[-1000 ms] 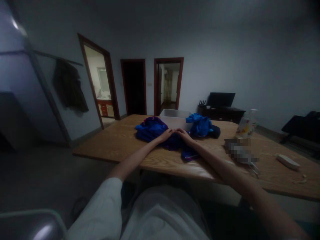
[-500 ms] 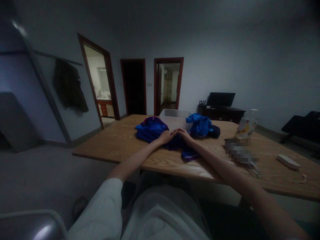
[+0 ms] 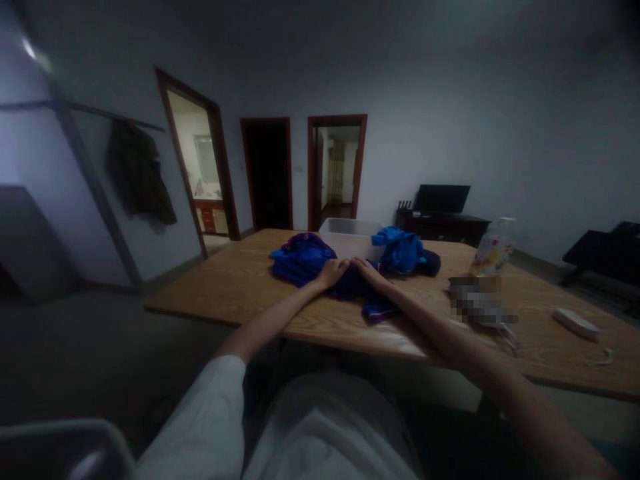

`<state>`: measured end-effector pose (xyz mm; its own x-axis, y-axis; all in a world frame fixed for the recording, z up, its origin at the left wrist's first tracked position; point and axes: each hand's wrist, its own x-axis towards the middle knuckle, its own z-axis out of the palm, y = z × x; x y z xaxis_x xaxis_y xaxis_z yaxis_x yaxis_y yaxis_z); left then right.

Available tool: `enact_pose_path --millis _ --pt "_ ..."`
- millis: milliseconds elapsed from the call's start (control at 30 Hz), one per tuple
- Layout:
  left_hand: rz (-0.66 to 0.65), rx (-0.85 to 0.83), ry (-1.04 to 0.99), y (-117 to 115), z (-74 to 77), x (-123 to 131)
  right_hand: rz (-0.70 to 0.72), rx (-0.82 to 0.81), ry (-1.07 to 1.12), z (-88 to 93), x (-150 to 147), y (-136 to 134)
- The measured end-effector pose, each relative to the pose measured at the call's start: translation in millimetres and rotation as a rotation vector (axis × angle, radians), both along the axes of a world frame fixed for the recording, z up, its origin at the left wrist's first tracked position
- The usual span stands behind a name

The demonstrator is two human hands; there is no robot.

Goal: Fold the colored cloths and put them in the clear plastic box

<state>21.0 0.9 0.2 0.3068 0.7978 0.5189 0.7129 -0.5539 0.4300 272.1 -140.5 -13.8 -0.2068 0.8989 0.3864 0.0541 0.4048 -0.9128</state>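
Observation:
A dark blue garment (image 3: 345, 289) lies crumpled on the table in front of me, one edge with a pale stripe hanging toward the near side. On it, my left hand (image 3: 333, 272) and my right hand (image 3: 369, 273) meet almost tip to tip. Their fingers look bent onto the cloth, though dim light blurs the fingertips. A brighter blue and purple bundle of clothing (image 3: 305, 257) is beside my left hand. To the right of my right hand sits a crumpled light blue garment (image 3: 400, 250). Behind both hands stands a translucent plastic box (image 3: 345, 243).
The wooden table (image 3: 220, 283) also holds a dark bundle (image 3: 431, 263), a clear bottle (image 3: 495, 247) with a colourful print, a partly pixelated object (image 3: 480, 307), a white oblong item (image 3: 576, 323) and a small cord loop (image 3: 600, 359). A screen (image 3: 443, 199) stands on a far cabinet.
My fingers have shifted slightly, the left hand's knuckles drawing a little back from the right hand. The clothing and box look unmoved. The room at lower left is darker.

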Motion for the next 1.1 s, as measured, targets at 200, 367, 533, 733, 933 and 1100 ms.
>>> enact_pose_path --millis 200,367,533,733,933,1100 --pt "-0.026 0.017 0.131 -8.3 6.1 -6.6 0.058 -0.037 -0.035 7.1 9.9 -17.6" --pt "-0.041 0.040 0.141 -4.0 3.6 -6.9 0.068 -0.049 -0.044 12.4 14.2 -22.9" --pt "-0.045 0.048 0.169 1.0 0.0 -8.2 0.094 -0.056 -0.060 14.6 19.9 -27.9" --pt "-0.049 0.073 0.202 3.4 -1.6 -8.3 0.131 -0.050 -0.091 14.1 21.9 -31.0" --pt "-0.018 0.049 0.221 -2.6 2.7 -6.8 0.157 -0.043 -0.139 23.7 23.7 -35.5" --pt "-0.025 0.051 0.209 -4.7 4.4 -7.4 0.098 0.031 -0.140 43.0 7.3 -45.9"
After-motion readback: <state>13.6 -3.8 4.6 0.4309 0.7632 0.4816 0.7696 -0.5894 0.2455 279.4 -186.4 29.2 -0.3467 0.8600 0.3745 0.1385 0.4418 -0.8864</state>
